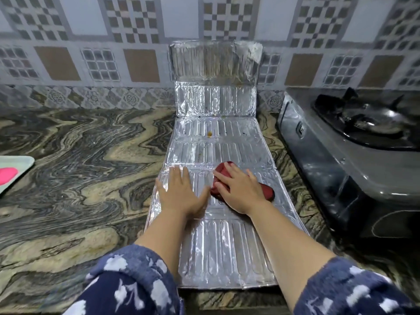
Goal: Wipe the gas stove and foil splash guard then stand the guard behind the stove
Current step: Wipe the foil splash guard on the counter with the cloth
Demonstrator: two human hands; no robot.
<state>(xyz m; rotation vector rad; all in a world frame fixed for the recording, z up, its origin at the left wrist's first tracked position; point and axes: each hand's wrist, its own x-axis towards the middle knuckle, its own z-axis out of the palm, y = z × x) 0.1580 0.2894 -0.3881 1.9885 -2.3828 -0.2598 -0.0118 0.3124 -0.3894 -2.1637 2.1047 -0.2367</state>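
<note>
Blue floral sleeves (127,285) pushed back. Left hand (181,192) flat on guard (218,246), fingers (178,176) spread, gripping nothing. Right hand (238,192) just beside, fingers (223,186) curled onto red cloth (268,192), pressing it to foil. Guard laid along bench (79,155), far panels past fingertips propped up against tiled wall (136,53). Stove (341,155) right of right hand.

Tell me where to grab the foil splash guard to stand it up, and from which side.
Grip the foil splash guard by its two long side edges near the middle panels, one hand from each side. It lies flat in hinged panels, its far end already propped against the wall tiles, so a one-edge lift would probably let it fold.
</note>
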